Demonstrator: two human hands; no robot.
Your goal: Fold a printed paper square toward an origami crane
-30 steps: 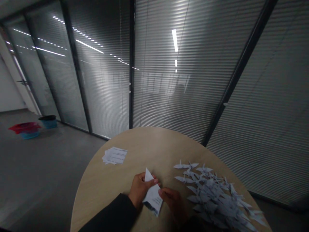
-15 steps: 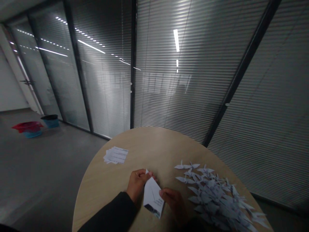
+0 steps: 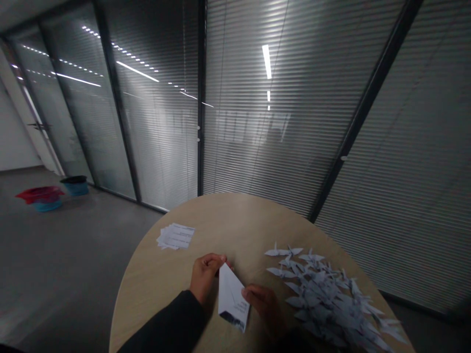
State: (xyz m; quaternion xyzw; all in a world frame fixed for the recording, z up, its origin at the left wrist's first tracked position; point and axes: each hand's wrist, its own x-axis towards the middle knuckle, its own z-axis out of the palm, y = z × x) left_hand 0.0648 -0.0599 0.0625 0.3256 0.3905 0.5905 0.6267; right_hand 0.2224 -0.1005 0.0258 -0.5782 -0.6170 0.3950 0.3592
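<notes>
A folded sheet of white paper (image 3: 231,298), with print and a dark patch on its lower part, is held up over the table between my two hands. My left hand (image 3: 206,274) pinches its pointed top corner, fingers closed. On the paper's right edge my right hand (image 3: 262,303) grips with thumb and fingers; its lower part is in shadow. To the right of that hand lies a heap of folded paper cranes (image 3: 327,294), several of them spread loosely along its upper side. A small fanned stack of printed paper sheets (image 3: 175,236) rests beyond my left hand.
The round wooden table (image 3: 235,211) carries everything. Behind it stands a glass partition with blinds (image 3: 257,162) in dark frames. On the floor at left are a blue bin with a red liner (image 3: 46,198) and another with a black liner (image 3: 74,185).
My left hand's fingers have shifted slightly up and left to the paper's top corner, and the small point that stuck up there no longer shows. My right hand stays on the right edge.
</notes>
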